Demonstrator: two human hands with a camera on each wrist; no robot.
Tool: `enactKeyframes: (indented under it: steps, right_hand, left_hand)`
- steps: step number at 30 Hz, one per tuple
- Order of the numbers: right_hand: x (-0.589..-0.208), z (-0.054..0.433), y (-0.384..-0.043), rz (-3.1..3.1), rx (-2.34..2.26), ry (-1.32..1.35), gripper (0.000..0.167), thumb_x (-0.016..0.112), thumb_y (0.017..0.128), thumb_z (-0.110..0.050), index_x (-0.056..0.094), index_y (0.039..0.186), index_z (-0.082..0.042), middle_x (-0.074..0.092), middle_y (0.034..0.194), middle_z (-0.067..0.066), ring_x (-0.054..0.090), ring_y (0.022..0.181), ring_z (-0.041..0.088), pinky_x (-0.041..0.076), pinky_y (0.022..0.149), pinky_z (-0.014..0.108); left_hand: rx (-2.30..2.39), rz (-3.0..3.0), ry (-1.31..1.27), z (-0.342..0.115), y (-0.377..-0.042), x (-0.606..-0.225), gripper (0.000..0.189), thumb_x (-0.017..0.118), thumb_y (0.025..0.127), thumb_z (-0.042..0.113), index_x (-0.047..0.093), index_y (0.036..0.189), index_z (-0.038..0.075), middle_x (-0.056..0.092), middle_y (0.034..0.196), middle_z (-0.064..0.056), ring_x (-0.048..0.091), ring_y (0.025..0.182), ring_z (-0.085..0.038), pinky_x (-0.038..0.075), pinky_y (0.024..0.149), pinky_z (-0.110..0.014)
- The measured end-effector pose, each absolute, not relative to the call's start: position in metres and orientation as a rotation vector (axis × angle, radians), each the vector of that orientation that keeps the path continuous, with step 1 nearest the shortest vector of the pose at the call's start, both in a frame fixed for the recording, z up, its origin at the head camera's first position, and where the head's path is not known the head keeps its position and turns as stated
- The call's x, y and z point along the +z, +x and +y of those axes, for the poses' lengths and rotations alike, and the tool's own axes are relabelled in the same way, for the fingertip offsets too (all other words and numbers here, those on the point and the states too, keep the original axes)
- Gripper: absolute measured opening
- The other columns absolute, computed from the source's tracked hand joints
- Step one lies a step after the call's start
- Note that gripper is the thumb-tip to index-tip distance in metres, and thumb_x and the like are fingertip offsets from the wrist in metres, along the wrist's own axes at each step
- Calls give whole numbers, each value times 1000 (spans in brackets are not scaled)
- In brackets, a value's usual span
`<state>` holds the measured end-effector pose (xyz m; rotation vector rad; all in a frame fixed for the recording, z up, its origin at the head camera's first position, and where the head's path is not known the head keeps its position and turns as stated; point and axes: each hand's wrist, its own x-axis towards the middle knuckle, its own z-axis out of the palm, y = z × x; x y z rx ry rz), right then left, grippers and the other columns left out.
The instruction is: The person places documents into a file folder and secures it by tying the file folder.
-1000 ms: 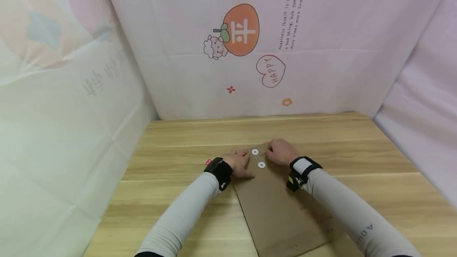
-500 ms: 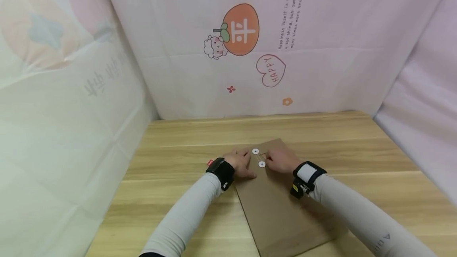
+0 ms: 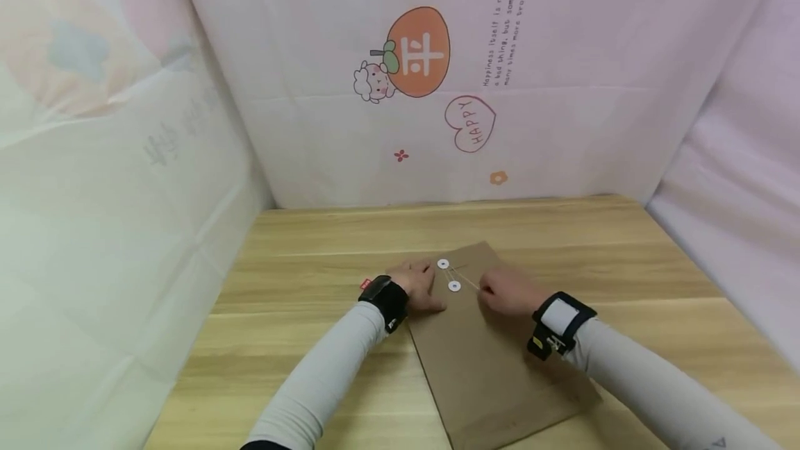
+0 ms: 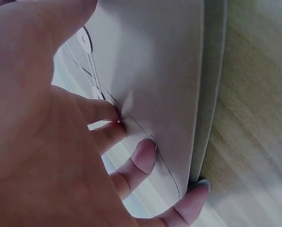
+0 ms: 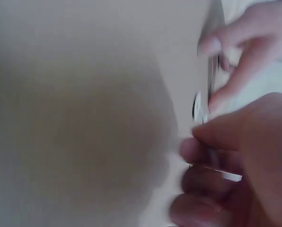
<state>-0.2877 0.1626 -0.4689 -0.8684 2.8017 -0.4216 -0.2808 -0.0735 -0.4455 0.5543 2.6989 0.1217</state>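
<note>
A brown paper document envelope (image 3: 481, 360) lies flat on the wooden table. Near its far end sit two white button discs, one (image 3: 443, 264) on the flap and one (image 3: 454, 286) below it, with thin string (image 3: 464, 278) between them. My right hand (image 3: 512, 290) pinches the string's loose end between thumb and curled fingers, pulling it taut to the right of the discs. My left hand (image 3: 417, 286) rests with spread fingers on the envelope's upper left edge. In the left wrist view its fingertips (image 4: 145, 153) press along the flap's edge.
The wooden table (image 3: 300, 339) reaches back to a printed cloth (image 3: 350, 144) hung behind it. More pale cloth hangs along the left and right sides. A small red tag (image 3: 365, 285) shows beside the left wristband.
My right hand has moved toward me and then to the right, drawing the string out from the discs. The left hand stays in place on the envelope.
</note>
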Motion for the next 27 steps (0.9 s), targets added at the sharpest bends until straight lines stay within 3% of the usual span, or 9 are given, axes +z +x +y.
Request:
enactKeyframes:
  steps: [4, 8, 11, 14, 16, 21, 24, 27]
  right_hand:
    - [-460, 171, -285, 2870, -307, -792, 26, 67, 97, -24, 60, 74, -15, 53, 73, -3, 48, 62, 13, 41, 57, 31]
    - [-452, 166, -270, 2944, -175, -758, 20, 69, 95, -30, 61, 91, -12, 56, 85, 3, 54, 75, 19, 47, 63, 39]
    - [-451, 159, -256, 2893, -113, -737, 34, 68, 96, -37, 59, 106, -6, 60, 96, 10, 61, 90, 29, 51, 75, 51]
    - [-456, 154, -254, 2829, -118, -719, 57, 66, 97, -44, 53, 129, 2, 61, 117, 21, 59, 113, 41, 46, 93, 65]
    - [-462, 154, -264, 2798, -129, -715, 73, 63, 98, -49, 44, 143, 6, 55, 134, 28, 52, 127, 47, 35, 104, 72]
    - [-475, 162, -298, 2736, -122, -756, 90, 58, 99, -56, 29, 156, 8, 35, 155, 35, 36, 143, 50, 19, 113, 75]
    - [-472, 161, -310, 2677, -126, -773, 95, 57, 98, -59, 24, 157, 8, 27, 160, 35, 28, 148, 49, 18, 114, 73]
    - [-466, 160, -320, 2615, -180, -769, 99, 62, 95, -58, 21, 158, 7, 22, 162, 34, 23, 150, 48, 20, 116, 70]
  left_hand:
    - [121, 2736, 549, -74, -280, -448, 84, 64, 93, 60, 42, 156, 9, 35, 163, -4, 36, 146, -37, 34, 117, -44]
    - [138, 2789, 468, -73, -280, -456, 76, 68, 88, 62, 56, 141, 8, 54, 140, -3, 58, 121, -27, 48, 101, -38]
    - [218, 2791, 340, -72, -272, -451, 72, 72, 86, 62, 57, 132, 9, 62, 120, -5, 61, 97, -21, 53, 82, -35]
    - [275, 2789, 254, -74, -263, -444, 72, 75, 85, 61, 55, 129, 9, 62, 113, -6, 59, 90, -20, 52, 78, -33]
    - [222, 2796, 276, -74, -256, -440, 76, 73, 85, 63, 54, 134, 7, 61, 120, -7, 61, 93, -21, 53, 80, -34]
    - [151, 2766, 371, -76, -239, -436, 79, 73, 85, 64, 51, 134, 6, 60, 118, -10, 63, 89, -25, 54, 76, -37]
    - [111, 2738, 425, -74, -224, -433, 82, 74, 83, 66, 53, 135, 5, 59, 112, -9, 60, 87, -24, 54, 75, -37]
    - [14, 2727, 499, -70, -208, -432, 89, 71, 82, 71, 54, 141, 7, 57, 123, -10, 61, 91, -26, 53, 83, -38]
